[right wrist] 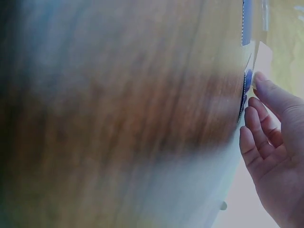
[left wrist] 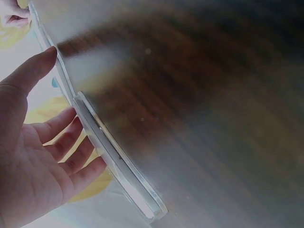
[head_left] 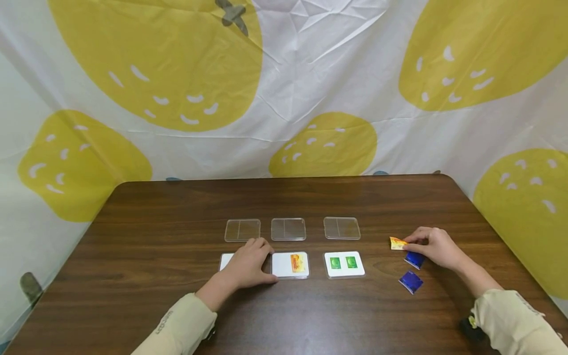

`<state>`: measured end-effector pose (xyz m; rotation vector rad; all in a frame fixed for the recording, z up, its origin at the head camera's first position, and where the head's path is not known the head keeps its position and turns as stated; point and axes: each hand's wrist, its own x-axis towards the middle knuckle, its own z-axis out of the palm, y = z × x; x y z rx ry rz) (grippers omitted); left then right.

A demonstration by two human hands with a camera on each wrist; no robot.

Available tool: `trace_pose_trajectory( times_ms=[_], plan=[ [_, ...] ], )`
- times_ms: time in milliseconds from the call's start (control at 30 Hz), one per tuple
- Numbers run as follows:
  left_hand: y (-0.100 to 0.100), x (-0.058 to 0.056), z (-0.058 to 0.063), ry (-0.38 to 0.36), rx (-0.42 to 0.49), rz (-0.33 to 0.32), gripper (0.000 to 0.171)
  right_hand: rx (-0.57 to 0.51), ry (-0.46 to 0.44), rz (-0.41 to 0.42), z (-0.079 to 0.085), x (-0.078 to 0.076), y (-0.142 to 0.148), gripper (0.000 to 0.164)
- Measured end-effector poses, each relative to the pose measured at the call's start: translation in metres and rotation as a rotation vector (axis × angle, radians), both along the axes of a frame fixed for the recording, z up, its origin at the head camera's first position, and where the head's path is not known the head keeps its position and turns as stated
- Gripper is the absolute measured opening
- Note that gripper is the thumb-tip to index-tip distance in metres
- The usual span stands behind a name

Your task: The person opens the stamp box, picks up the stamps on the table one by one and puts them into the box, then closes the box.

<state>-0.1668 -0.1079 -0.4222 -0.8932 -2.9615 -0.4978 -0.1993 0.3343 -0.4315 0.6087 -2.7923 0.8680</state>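
"What have you got in your right hand [head_left: 437, 246]?"

"I'm pinching a small yellow-orange piece [head_left: 396, 243] between thumb and fingertips. It's tilted, over the part of the counter [head_left: 310, 315] towards the right edge."

"And those blue squares beside you?"

"Two of them. The farther blue square [head_left: 414, 260] lies just beneath my fingers; I can't tell whether I'm touching it. The nearer blue square [head_left: 410, 282] lies a little closer to the counter's near edge."

"How about your left hand [head_left: 248, 264]?"

"It holds nothing that I can see. My thumb is spread wide from my fingers, its tip by the near-left corner of the middle white card [head_left: 281, 264]. The hand covers most of the left white card [head_left: 225, 260]."

"What do the cards show?"

"The middle one has an orange picture [head_left: 298, 263] on its right half, its left half plain. The right white card [head_left: 343, 268] carries two green pictures. All three make a row."

"Anything beyond them?"

"A row of three transparent cases, nearer the counter's far edge: left case [head_left: 242, 230], middle case [head_left: 288, 229] and right case [head_left: 341, 228]. Behind that edge hangs a white cloth [head_left: 284, 79] with big yellow shapes."
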Motion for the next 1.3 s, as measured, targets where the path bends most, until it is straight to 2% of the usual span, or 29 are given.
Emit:
trace_pose_trajectory(
  times_ms=[300, 600, 833, 1300],
  plan=[
    [0.0, 0.0, -0.001, -0.001, -0.003, 0.001, 0.054, -0.025, -0.059, -0.032, 0.005, 0.001, -0.003, 0.01],
    [0.0, 0.0, 0.001, -0.001, -0.003, -0.003, 0.054, -0.085, -0.122, -0.017, 0.002, 0.001, -0.005, 0.014],
    [0.0, 0.0, 0.001, -0.004, -0.002, 0.001, 0.054, -0.115, -0.193, -0.036, 0.006, -0.001, -0.006, 0.016],
    [0.0, 0.0, 0.002, -0.015, -0.006, 0.003, 0.055, -0.329, -0.463, -0.062, 0.02, 0.002, -0.008, 0.029]
  ],
)
